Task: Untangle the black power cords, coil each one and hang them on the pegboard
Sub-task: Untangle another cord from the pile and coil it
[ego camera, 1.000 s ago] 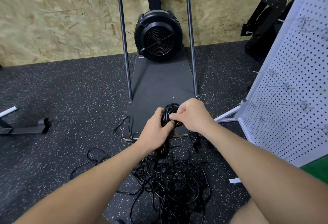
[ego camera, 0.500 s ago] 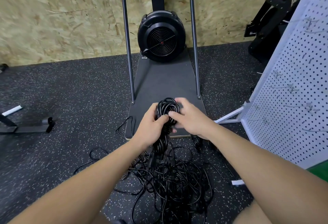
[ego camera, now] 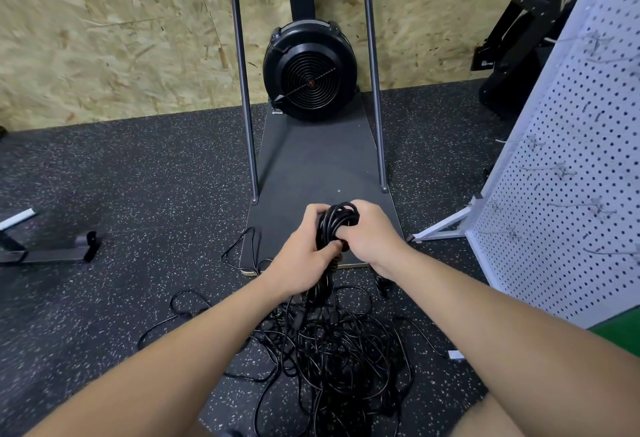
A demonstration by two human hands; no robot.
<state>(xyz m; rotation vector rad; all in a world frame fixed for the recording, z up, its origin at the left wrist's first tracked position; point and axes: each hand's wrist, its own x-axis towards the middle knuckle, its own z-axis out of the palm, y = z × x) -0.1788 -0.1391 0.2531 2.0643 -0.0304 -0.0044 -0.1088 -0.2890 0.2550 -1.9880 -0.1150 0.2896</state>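
gym floor — both hands [ego camera: 372,234] grip coil [ego camera: 335,223].

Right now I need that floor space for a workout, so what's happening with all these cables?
A person is bundling one black power cord: the left hand grips the coil while the right hand holds its top loops. Below them, a tangle of black cords lies on the speckled rubber floor. The white pegboard stands to the right; no cord hangs on the visible hooks.
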